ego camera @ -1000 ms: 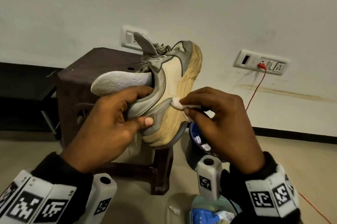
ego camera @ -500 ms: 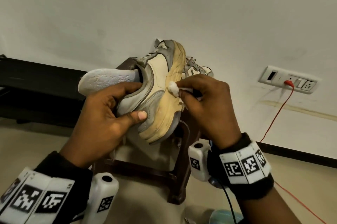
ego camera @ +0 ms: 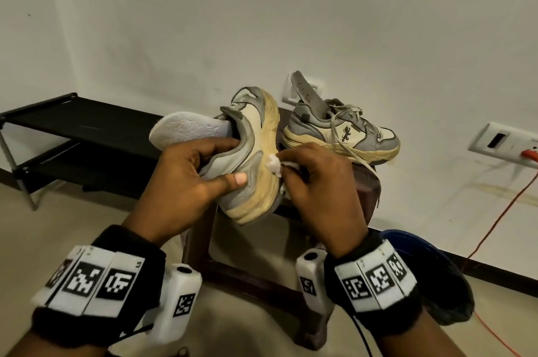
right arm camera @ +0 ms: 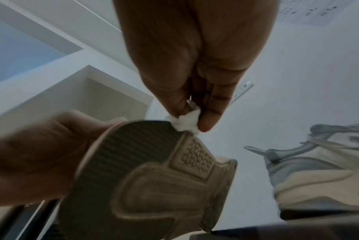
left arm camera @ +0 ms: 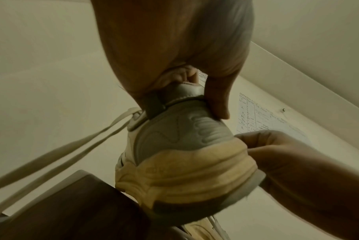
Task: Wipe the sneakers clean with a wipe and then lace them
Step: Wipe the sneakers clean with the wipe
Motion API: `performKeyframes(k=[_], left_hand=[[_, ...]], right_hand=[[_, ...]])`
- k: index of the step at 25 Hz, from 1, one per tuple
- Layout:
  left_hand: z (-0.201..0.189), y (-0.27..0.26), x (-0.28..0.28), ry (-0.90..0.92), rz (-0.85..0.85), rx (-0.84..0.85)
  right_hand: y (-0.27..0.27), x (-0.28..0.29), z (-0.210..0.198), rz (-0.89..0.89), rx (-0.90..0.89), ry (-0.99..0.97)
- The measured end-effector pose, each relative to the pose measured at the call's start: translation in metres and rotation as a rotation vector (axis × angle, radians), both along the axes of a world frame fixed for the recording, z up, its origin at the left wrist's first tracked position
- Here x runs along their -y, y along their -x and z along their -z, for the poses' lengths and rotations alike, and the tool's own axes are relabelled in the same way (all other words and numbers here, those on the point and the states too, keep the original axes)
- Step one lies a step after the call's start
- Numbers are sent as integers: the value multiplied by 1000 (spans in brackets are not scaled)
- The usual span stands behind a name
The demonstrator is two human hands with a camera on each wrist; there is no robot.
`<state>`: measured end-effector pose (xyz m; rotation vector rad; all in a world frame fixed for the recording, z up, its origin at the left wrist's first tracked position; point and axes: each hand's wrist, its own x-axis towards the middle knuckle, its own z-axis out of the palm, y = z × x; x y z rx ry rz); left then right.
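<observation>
Head view shows the left hand [ego camera: 186, 182] holding the sneaker [ego camera: 253, 158] up above the bench [ego camera: 364, 190], its grip clamped round the heel collar, thumb on the grey side panel and fingers curled over the rim beside the loose insole [ego camera: 186, 131]. The shoe's long axis runs away from the person and upward, sole turned to the right, so the yellowed sole edge faces the right hand [ego camera: 317, 190]. That hand's grip is pinched together on the balled wipe [ego camera: 275, 163], which touches the sole edge about midway along; from the right wrist view the wipe [right arm camera: 185, 121] sits at the rim of the tread. The right hand is the nearer one for the next stroke, likely along the sole. The second sneaker [ego camera: 343, 132] rests on the bench, laces loose.

Compared with half a second earlier, the wipe sits at much the same spot; the view has swung left, revealing the second sneaker fully.
</observation>
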<state>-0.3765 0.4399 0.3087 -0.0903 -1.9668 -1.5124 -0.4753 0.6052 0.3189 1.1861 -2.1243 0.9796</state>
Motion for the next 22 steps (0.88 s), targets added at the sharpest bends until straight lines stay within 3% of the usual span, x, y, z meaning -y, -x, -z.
performKeyframes(k=[3, 7, 11, 13, 18, 22], left_hand=[[1, 7, -4, 78, 12, 21], [5, 20, 3, 237, -159, 57], [9, 33, -3, 411, -258, 71], [9, 39, -10, 405, -233, 87], [-1, 44, -18, 191, -155, 90], [-8, 36, -25, 208, -88, 91]], right_hand=[[18, -3, 10, 33, 130, 66], [-2, -8, 27, -121, 272, 42], [-19, 2, 41, -195, 192, 20], [-10, 3, 44, -136, 180, 114], [-6, 1, 33, -41, 64, 228], [10, -8, 23, 39, 73, 290]])
